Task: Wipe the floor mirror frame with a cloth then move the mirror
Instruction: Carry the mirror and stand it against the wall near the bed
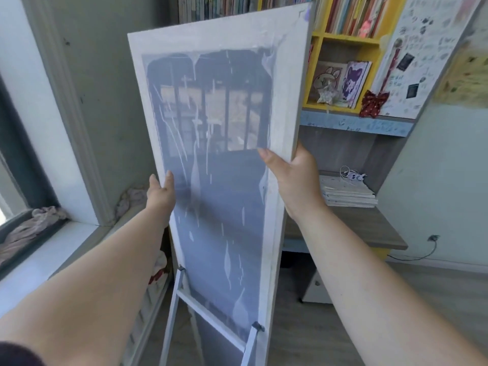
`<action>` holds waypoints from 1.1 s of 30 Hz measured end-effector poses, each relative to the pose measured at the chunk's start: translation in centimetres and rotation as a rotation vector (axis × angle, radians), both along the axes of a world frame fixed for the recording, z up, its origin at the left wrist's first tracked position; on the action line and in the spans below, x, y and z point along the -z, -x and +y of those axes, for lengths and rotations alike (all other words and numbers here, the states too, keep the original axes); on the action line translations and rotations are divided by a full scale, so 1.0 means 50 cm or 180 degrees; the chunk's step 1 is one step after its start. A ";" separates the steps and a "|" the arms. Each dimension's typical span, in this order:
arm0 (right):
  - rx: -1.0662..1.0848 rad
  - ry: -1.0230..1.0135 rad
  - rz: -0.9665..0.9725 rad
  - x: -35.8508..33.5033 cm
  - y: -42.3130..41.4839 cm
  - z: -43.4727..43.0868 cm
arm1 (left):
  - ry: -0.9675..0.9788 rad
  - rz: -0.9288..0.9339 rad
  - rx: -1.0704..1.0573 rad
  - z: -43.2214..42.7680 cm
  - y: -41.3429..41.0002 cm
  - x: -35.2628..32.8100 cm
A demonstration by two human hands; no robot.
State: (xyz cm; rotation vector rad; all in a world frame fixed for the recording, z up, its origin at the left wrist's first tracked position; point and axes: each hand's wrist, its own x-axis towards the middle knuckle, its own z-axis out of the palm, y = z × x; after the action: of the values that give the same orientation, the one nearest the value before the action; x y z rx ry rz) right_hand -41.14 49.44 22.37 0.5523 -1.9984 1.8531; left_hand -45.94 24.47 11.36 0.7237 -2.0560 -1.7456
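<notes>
The tall floor mirror (211,40) with a white frame stands tilted in front of me, its grey film-covered panel facing me. My left hand (161,192) grips the frame's left edge about halfway up, thumb on the front. My right hand (293,173) grips the right edge, thumb across the front and fingers behind. The white folding stand (174,299) hangs at the mirror's lower part. A crumpled pinkish cloth (132,199) lies on the window ledge corner behind the left hand.
A window and its sill (39,254) run along the left, with another crumpled cloth (31,225) on it. A desk (369,231) with stacked notebooks and a yellow bookshelf (346,38) stands right behind the mirror. Wooden floor (435,291) lies to the right.
</notes>
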 end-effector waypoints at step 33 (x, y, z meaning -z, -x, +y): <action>0.1415 0.0641 0.0107 0.038 0.031 0.149 | 0.0295 0.0318 0.0275 0.088 0.160 0.036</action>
State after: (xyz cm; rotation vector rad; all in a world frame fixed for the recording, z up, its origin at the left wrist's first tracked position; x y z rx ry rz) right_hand -42.69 56.87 20.49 0.0698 -1.7114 1.7198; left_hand -53.94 28.88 9.56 0.5169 -2.1125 -1.6831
